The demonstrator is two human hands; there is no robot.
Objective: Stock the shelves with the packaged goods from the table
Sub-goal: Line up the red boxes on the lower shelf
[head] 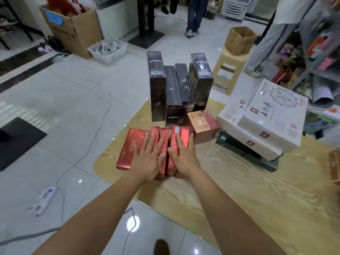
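Several slim red boxes stand in a row at the near left corner of the wooden table. My left hand lies flat with spread fingers on the left boxes of the row. My right hand rests flat on the right boxes, fingers apart, thumb between two boxes. Neither hand grips anything. Behind them stand several tall black boxes upright. A red-and-tan cube box sits just right of the row. Large white flat boxes are stacked on dark boxes at the right.
Metal shelves with colourful goods stand at the far right. A beige stool carries an open cardboard box. Two people stand beyond the table. Cables and power strips lie on the tiled floor at left.
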